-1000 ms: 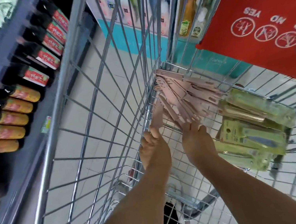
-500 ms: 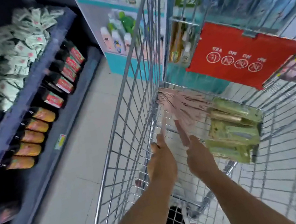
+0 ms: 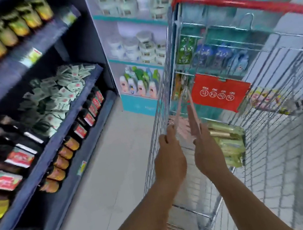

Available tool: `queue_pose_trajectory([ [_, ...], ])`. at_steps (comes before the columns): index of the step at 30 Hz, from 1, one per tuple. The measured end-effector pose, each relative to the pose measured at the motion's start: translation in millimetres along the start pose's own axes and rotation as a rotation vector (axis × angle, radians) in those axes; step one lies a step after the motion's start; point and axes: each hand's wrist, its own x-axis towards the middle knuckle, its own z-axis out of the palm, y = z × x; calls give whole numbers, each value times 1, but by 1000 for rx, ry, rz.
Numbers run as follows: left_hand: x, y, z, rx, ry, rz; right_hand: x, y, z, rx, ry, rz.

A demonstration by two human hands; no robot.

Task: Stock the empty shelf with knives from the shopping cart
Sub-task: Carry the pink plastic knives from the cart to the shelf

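Both hands are inside the wire cart [image 3: 279,135], raised above its load. The left hand [image 3: 170,158] pinches the lower end of 1 pink knife pack [image 3: 178,110] between thumb and fingertips; the pack stands nearly upright, tilted a little to the right. The right hand [image 3: 208,155] has its fingers closed on a second pink pack [image 3: 192,106], which also points up, so the 2 packs lean toward each other near their tops. The hands are just beside each other, not touching. Below them, on the cart floor against the far left corner, lies the rest of the pink packs [image 3: 182,125], partly hidden and blurred. To their right sits a pile of green packs [image 3: 228,142]. A red sign [image 3: 220,92] hangs on the cart's far wall, and the red handle [image 3: 248,4] crosses above. On the left, dark shelves [image 3: 41,160] hold bottles [image 3: 63,161] and small sachets [image 3: 55,97]
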Motion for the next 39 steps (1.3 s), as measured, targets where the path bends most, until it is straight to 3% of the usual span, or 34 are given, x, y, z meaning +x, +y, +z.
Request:
queue_pose_trajectory([
  [5,-19,0,-63,34,234,46,-20,-75,-43,144,15,-127],
  [8,-37,-1,-108,-148,385,52,-29,-114,-57,166,-17,-242],
  [11,-57,-10,-150,-165,549,65,-41,-153,-63,126,-60,-385],
  [23,-154,-117,-307,-120,1083,-65,-122,-343,-12,194,-276,-735],
  [30,-214,-213,-400,-35,1192,-155,-199,-457,58,206,-361,-910],
  [39,-269,-315,-490,61,1156,-389,-269,-576,132,196,-439,-943],
])
